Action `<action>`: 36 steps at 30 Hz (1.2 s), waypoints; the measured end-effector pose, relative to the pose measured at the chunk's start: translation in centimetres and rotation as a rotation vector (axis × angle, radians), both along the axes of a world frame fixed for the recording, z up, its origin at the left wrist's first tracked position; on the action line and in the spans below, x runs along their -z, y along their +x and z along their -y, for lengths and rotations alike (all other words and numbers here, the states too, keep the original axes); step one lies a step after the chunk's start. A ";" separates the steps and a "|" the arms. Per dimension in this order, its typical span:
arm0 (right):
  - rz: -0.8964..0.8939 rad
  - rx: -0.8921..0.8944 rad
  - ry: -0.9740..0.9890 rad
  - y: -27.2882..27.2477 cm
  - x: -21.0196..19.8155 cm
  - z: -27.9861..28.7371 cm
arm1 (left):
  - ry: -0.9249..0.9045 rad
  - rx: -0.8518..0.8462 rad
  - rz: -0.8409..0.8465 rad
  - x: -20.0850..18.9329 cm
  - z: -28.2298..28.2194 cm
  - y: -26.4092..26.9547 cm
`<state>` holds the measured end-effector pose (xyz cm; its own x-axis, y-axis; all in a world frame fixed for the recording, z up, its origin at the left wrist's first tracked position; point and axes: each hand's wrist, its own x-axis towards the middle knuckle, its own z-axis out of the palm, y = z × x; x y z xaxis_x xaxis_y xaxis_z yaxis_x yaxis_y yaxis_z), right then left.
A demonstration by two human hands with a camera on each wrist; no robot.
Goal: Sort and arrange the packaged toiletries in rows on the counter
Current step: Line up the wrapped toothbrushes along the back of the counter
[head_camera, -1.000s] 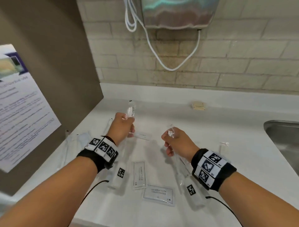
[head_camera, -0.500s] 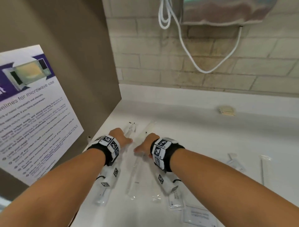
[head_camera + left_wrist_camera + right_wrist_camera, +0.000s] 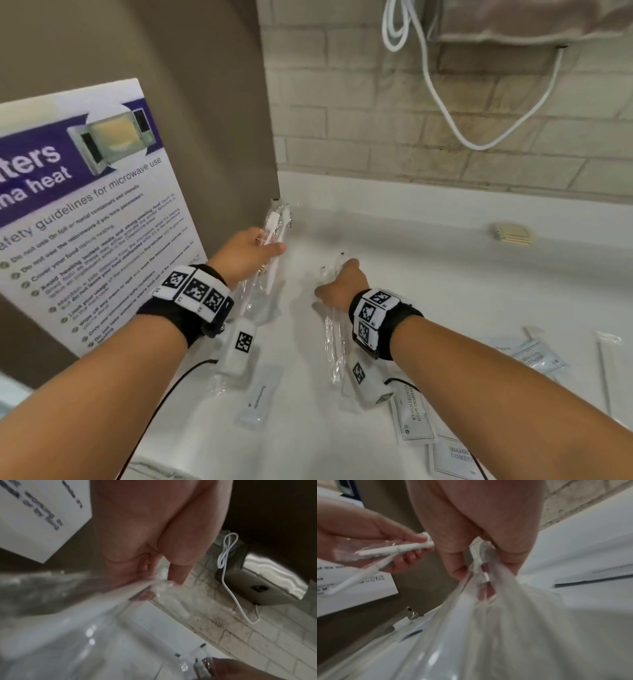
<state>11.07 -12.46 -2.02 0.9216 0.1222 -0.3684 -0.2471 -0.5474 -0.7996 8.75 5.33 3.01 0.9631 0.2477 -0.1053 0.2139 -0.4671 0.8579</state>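
Note:
My left hand (image 3: 267, 246) grips a clear-wrapped white toothbrush (image 3: 276, 219) just above the white counter (image 3: 428, 274), close to the back left corner. The left wrist view shows the fingers (image 3: 150, 566) curled round the blurred wrapper (image 3: 173, 601). My right hand (image 3: 339, 277) pinches a second clear toothbrush pack (image 3: 334, 342), which trails back toward me under the wrist. In the right wrist view that pack (image 3: 488, 601) fills the foreground. A toothpaste sachet (image 3: 260, 397) and shampoo sachets (image 3: 412, 414) lie near the front.
A brown side panel with a microwave poster (image 3: 85, 205) closes the left. The brick wall carries a hanging white cable (image 3: 445, 102). More sachets (image 3: 534, 356) and a long thin wrapped stick (image 3: 604, 370) lie right. A small beige block (image 3: 512, 233) sits at the back.
Both hands have carried their wrapped toothbrushes from mid-counter toward the back left corner. The left hand is now farther back, by the side panel.

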 end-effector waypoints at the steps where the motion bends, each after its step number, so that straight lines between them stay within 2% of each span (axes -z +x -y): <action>1: 0.021 0.023 0.058 -0.1 -0.3 -0.3 | 0.000 -0.012 0.003 -0.1 -0.3 -0.4; 4: 0.056 -0.022 0.112 -0.8 -0.8 -2.3 | -0.006 -0.045 0.047 -0.5 -0.8 -1.4; 9: 0.034 -0.392 -0.068 -3.5 -0.2 -7.8 | -0.060 -0.083 0.152 -2.2 -1.6 -3.0; 18: 0.171 -0.536 -0.372 -3.8 1.2 -15.4 | -0.059 -0.108 0.179 -2.7 -3.5 -4.6; 22: 0.107 -0.515 -0.424 -3.1 0.4 -14.6 | -0.053 -0.112 0.181 -2.6 -3.8 -4.6; 28: 0.096 -0.321 -0.346 -1.0 -0.3 -9.8 | -0.031 -0.076 0.199 -1.8 -2.7 -3.3; 36: 0.064 -0.041 -0.063 3.1 -3.2 1.9 | -0.070 0.065 0.140 -0.5 3.4 1.7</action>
<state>14.18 -14.38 1.15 0.9383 0.1389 -0.3168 -0.1726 -0.6057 -0.7768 10.49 1.94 3.55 0.9834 0.1808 0.0160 0.0614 -0.4146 0.9079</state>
